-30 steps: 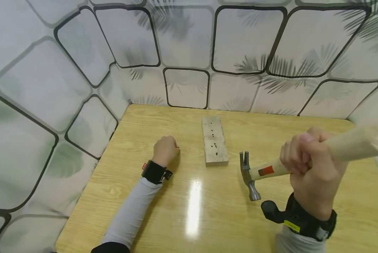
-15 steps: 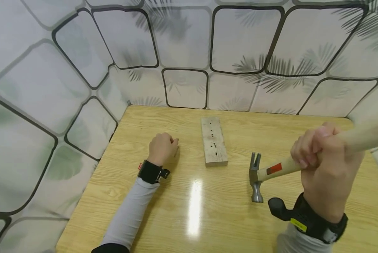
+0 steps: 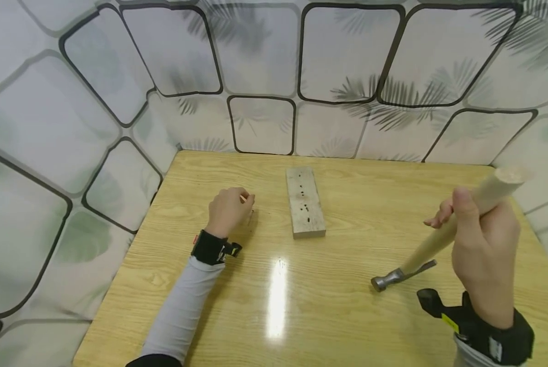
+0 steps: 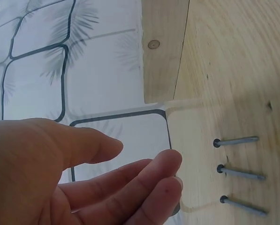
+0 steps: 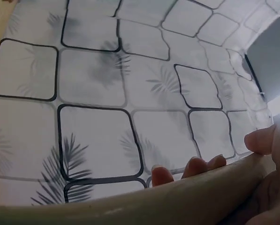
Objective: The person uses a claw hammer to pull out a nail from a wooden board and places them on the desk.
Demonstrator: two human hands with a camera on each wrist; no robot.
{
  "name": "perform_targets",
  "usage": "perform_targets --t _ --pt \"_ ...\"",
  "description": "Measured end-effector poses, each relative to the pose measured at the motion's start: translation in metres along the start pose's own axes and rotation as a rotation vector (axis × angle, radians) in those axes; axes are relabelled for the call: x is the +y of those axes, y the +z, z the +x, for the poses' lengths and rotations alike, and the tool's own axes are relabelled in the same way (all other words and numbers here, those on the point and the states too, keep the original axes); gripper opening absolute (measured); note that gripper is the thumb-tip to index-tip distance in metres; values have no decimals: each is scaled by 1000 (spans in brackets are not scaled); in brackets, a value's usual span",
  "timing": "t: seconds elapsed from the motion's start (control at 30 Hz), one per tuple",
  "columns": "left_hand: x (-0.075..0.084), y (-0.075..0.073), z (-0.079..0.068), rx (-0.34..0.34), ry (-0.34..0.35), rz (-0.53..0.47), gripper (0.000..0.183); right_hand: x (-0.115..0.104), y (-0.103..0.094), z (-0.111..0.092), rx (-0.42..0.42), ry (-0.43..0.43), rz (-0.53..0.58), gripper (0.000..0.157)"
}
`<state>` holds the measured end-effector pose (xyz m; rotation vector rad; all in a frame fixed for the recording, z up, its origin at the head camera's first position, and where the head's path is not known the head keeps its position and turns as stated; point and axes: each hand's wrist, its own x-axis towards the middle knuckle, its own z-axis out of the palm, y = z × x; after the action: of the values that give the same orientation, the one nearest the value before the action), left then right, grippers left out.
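My right hand (image 3: pixel 487 244) grips a claw hammer (image 3: pixel 432 247) by its pale wooden handle above the right side of the table. The metal head hangs low and points toward the near left; in the right wrist view the handle (image 5: pixel 196 194) runs along the bottom edge with fingertips behind it. Over the left side of the table is my left hand (image 3: pixel 228 210), its thumb apart from the loosely curled fingers, nothing between them. Close beside those fingers, three nails (image 4: pixel 240 174) lie on the tabletop in the left wrist view.
A pale wooden block (image 3: pixel 307 211) with several dark holes lies at the back middle of the light wooden table (image 3: pixel 347 316). Patterned cloth walls (image 3: pixel 264 66) rise behind the table and along its left side.
My right hand has moved right and turned the hammer, so its head now points to the near left. My left hand has shifted slightly left and back, its fingers loosening.
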<state>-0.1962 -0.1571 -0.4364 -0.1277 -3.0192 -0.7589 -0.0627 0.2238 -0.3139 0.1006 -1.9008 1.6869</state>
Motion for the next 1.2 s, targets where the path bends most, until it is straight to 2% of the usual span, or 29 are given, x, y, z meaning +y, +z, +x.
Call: perform_targets --t 0.07,0.17,0.2,0.4,0.53,0.77,0.87,1.0,1.1,1.2 --pt "-2 -2 0 7 -8 5 32 1 -6 -2 -18 -8 -173 16" --pt "-4 -5 -1 2 -20 6 32 4 -12 -4 -29 -12 -356 17" --pt "-5 -6 -1 -3 -23 6 33 5 -13 -4 -32 -7 -381 17" --pt "-3 -11 1 -42 -33 4 36 13 -18 -4 -24 42 -457 20" --pt "-3 -11 0 -64 -34 3 36 19 -18 -1 -15 43 -479 18" --pt "-4 -11 0 -57 -29 -10 36 33 -18 18 -34 83 -530 23" --pt "-4 -12 1 -61 -24 -13 36 43 -19 36 -114 129 -587 28" --pt "-5 -11 1 -63 7 -21 36 61 -18 66 -299 203 -657 43" --pt "-6 -9 1 -70 27 -30 35 82 -16 87 -423 267 -677 53" --pt "-7 -7 1 -79 32 -46 33 110 -15 105 -512 346 -674 56"
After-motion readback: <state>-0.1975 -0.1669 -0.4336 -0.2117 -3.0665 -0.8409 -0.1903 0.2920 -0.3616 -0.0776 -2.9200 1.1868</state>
